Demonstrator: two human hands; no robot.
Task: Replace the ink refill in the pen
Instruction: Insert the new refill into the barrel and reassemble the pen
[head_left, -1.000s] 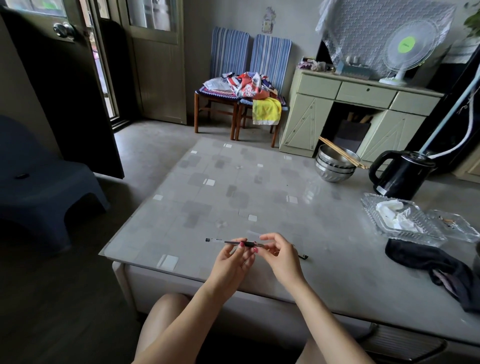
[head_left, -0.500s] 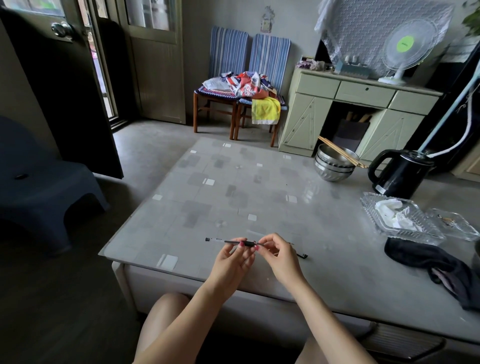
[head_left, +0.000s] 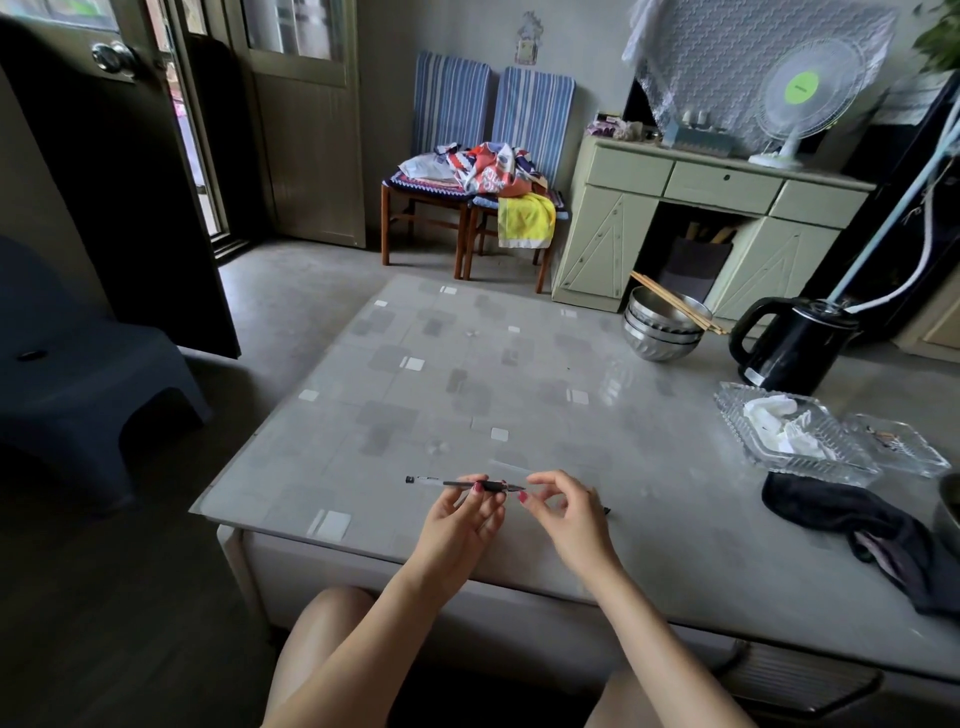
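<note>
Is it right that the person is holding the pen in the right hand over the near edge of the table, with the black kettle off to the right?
Not quite. The head view shows the pen pinched in the left hand, not the right. The right hand hovers just beside its tip. The rest holds: the hands are over the near edge of the table, and the black kettle stands off to the right.

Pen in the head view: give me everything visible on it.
The pen is slim, with a black end cap at its left, a clear section next to it, then a dark barrel tapering to a tip at its right. It lies roughly level above the table, pinched by the left hand. The right hand sits just off the tip.
</note>
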